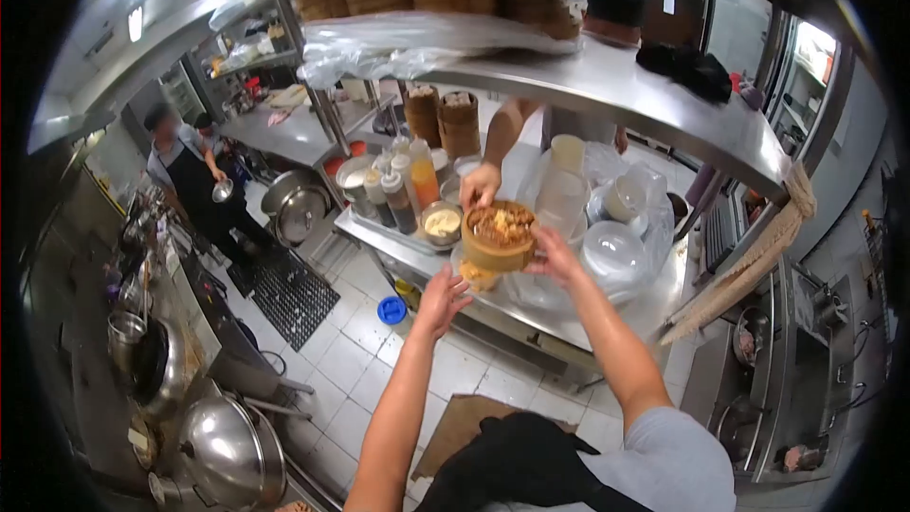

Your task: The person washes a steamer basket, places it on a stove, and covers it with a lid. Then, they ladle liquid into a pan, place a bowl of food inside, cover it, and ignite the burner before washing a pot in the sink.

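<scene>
Black apron [521, 465] fabric's right up close at 6 o'clock, and near mid-view a food-filled bamboo steamer [500, 259] sits in the air over the steel counter [664, 308], right hand [553, 256] grasping its 4 o'clock side, left hand [444, 299] loose with fingers spread just off its 7, a co-worker's hand [481, 185] on the rim at 11. Kinda tight sideways: squeeze bottles [400, 194] at the steamer's 10, plastic containers [613, 251] at 3. Shelf [664, 123] edge cuts across above, while tiled floor [365, 360] gives some room around 7.
</scene>
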`<state>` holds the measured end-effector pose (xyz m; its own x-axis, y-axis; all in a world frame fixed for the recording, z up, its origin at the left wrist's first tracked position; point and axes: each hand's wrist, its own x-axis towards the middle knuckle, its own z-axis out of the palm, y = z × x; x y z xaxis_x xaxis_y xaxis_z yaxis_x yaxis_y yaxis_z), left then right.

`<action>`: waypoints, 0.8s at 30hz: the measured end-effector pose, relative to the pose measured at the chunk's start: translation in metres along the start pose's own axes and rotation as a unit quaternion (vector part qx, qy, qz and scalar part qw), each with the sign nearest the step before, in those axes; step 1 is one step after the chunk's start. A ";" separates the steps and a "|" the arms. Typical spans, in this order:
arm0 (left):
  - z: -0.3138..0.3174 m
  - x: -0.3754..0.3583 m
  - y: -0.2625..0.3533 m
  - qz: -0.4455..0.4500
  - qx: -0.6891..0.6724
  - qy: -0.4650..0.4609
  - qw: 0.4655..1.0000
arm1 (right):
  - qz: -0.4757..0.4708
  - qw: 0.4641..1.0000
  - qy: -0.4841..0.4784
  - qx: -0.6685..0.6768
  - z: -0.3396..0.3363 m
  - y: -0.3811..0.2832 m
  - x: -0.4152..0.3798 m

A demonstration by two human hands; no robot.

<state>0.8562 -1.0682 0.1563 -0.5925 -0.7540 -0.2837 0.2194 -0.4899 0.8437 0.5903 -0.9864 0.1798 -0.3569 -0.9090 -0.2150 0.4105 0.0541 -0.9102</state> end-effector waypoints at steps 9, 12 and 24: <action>0.028 0.053 0.017 -0.031 -0.121 -0.109 0.986 | 0.010 0.998 0.038 -0.057 0.020 -0.008 -0.018; 0.036 0.033 0.020 -0.016 -0.198 -0.156 0.968 | 0.026 0.996 0.013 -0.080 0.026 -0.008 -0.028; -0.027 -0.097 0.063 0.162 -0.289 -0.058 0.942 | -0.498 0.731 0.007 -0.466 0.152 -0.326 -0.005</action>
<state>0.9486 -1.0374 0.2247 -0.4957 -0.8681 0.0260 0.7681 -0.4243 0.4797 0.5860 -1.0628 0.5311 -0.1008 -0.6859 0.7207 -0.8070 -0.3672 -0.4624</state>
